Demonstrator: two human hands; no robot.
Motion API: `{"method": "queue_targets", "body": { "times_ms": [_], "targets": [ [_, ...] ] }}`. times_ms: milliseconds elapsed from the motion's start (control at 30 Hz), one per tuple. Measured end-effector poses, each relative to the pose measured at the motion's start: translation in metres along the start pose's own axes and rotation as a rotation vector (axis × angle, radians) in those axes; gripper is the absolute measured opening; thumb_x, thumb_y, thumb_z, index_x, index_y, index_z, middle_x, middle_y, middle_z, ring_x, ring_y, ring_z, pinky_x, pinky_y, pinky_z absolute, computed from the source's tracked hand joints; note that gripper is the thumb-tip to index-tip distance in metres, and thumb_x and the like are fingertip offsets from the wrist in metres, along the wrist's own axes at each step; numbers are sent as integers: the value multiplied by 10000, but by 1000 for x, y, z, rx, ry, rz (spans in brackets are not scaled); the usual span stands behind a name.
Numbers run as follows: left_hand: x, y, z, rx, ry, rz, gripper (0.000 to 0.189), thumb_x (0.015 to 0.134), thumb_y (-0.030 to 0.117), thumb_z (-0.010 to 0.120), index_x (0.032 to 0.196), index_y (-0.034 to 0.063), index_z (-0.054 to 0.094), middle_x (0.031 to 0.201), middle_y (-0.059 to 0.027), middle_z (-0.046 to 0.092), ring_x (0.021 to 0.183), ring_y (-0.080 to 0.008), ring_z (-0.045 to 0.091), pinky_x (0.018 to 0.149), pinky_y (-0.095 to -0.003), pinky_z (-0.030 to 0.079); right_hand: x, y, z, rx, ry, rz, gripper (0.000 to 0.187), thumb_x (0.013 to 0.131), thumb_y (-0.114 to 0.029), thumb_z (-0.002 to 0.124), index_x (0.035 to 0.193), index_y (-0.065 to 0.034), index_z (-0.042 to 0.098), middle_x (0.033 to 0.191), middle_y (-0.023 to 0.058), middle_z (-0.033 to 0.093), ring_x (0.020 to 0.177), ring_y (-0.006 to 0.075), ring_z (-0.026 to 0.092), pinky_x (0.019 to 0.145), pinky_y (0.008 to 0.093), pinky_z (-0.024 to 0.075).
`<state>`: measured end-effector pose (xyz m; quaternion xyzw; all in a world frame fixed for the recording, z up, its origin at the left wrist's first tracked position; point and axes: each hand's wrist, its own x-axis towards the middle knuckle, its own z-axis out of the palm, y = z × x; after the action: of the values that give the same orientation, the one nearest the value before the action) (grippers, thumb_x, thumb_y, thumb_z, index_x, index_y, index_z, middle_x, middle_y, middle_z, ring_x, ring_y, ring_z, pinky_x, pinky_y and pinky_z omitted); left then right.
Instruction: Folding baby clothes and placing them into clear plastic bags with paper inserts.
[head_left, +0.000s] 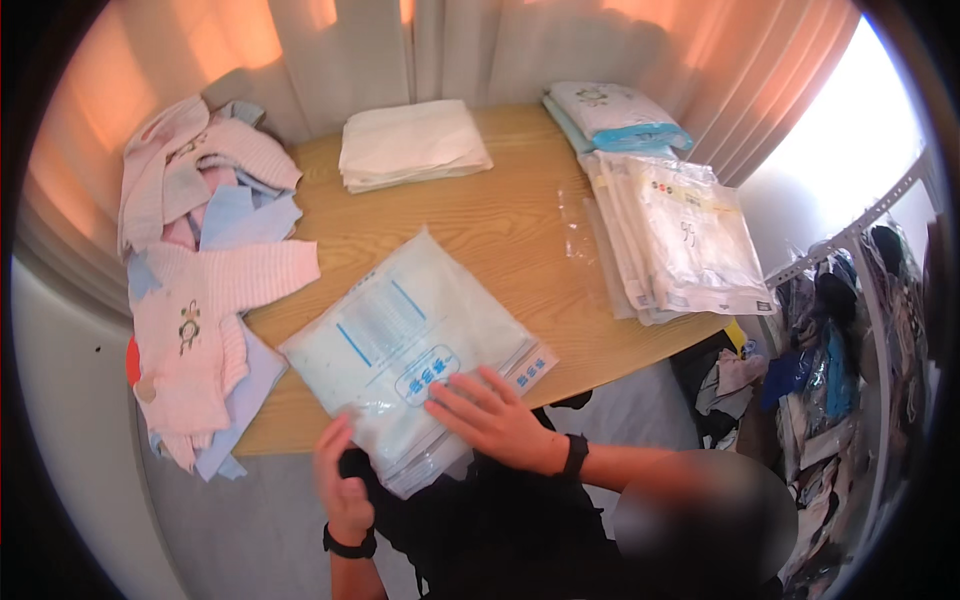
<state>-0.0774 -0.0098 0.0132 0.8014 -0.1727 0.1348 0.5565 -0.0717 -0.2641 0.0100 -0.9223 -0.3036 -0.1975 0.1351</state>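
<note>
In front of me a translucent plastic garment bag (375, 300) with blue printing lies aslant on the wooden table, its near end reaching past the table's front edge. Something pale and flat fills it. My right hand (491, 420) rests palm down on the bag's near right part, fingers spread over the print. My left hand (341, 472) is raised at the bag's near left edge, fingers apart and slightly blurred; whether its fingertips touch the plastic is unclear. Each wrist wears a black band.
Pink and light blue knit garments (187, 330) are heaped along the left of the wooden table (517, 240). Folded white sheets (412, 142) lie at the back. Packed garments (615, 112) and clear plastic bags (694, 240) are stacked right. Bagged clothes (832, 360) hang from a metal rack (870, 277).
</note>
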Motion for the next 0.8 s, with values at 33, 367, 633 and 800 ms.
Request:
{"method": "queue_targets", "body": {
  "times_ms": [33, 367, 633, 800],
  "targets": [
    [1, -6, -3, 26, 86, 13, 617, 989, 501, 269, 1161, -39, 512, 1202, -203, 545, 1187, -303, 469, 998, -401, 351, -2, 2, 0, -16, 8, 3, 497, 811, -93, 540, 1306, -83, 507, 1379, 70, 471, 1243, 246, 454, 1053, 464, 336],
    [44, -37, -10, -393, 517, -257, 323, 1032, 315, 335, 1133, 46, 481, 1047, -68, 547, 863, -128, 494, 815, -278, 412, -10, 15, -24, 94, 100, -263, 401, 747, -77, 594, 1143, -15, 609, 1032, 54, 579, 894, 188, 557, 821, 335, 467],
    [59, -36, 12, -359, 395, -343, 205, 1015, 220, 422, 1115, 54, 490, 919, -44, 567, 602, -61, 462, 525, -187, 389, 56, 91, -157, 250, 370, 213, 135, 811, -77, 618, 938, -34, 630, 827, 90, 613, 752, 217, 596, 640, 308, 475],
    [55, -36, 18, -316, 338, -325, 210, 1013, 204, 420, 1139, 49, 483, 913, -52, 554, 639, -71, 469, 582, -207, 400, 84, 225, -224, 992, 1025, 828, 332, 968, -223, 504, 1140, 58, 544, 991, 129, 632, 850, 215, 641, 752, 354, 545]
  ]
}}
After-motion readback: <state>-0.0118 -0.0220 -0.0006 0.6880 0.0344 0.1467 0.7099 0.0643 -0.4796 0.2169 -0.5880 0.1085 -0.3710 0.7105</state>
